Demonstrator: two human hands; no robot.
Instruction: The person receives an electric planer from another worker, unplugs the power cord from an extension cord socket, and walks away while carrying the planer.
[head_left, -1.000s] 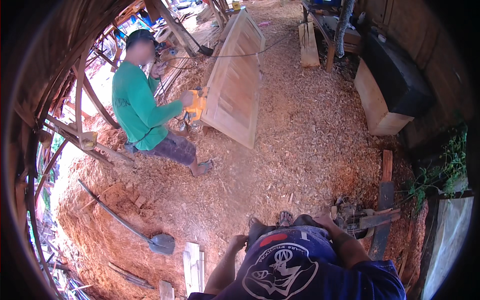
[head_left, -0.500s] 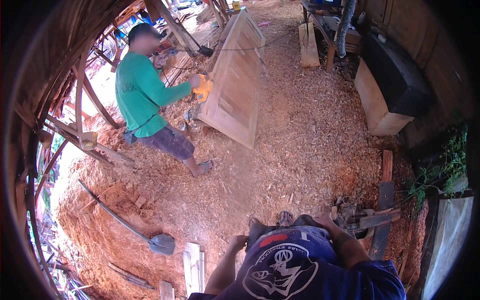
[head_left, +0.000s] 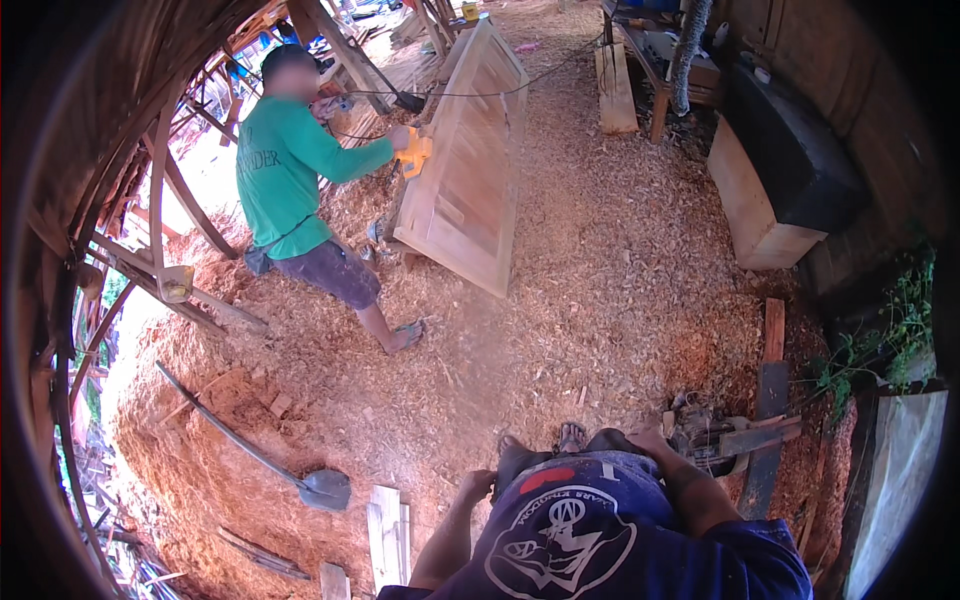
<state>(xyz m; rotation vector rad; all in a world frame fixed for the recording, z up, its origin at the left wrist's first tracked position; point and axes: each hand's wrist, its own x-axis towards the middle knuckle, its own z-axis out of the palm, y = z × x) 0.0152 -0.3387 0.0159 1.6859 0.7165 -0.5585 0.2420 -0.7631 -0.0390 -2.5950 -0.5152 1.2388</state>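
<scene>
Beside my left leg, my left hand (head_left: 479, 486) rests near the knee; its fingers are mostly hidden. My right hand (head_left: 650, 440) lies on my right leg, with the fingers laid out and nothing visible in them. I wear a dark blue printed shirt (head_left: 600, 520), and my bare feet (head_left: 572, 436) show beyond it. Ahead on the left, a co-worker in a green long-sleeved shirt (head_left: 285, 170) holds a yellow power planer (head_left: 413, 153) at the left edge of a wooden panelled door (head_left: 465, 190). The door lies tilted on supports.
Wood shavings (head_left: 620, 290) cover the ground. A shovel (head_left: 325, 489) lies at the left, near pale boards (head_left: 386, 530). Close to my right hand sits a dusty machine (head_left: 700, 435) beside planks (head_left: 765, 440). A black-topped wooden box (head_left: 765, 200) stands farther right; a workbench (head_left: 655, 65) is behind.
The co-worker has moved the planer slightly up and away along the door edge, standing more upright. The cord has shifted across the door. My hands have not visibly moved.
</scene>
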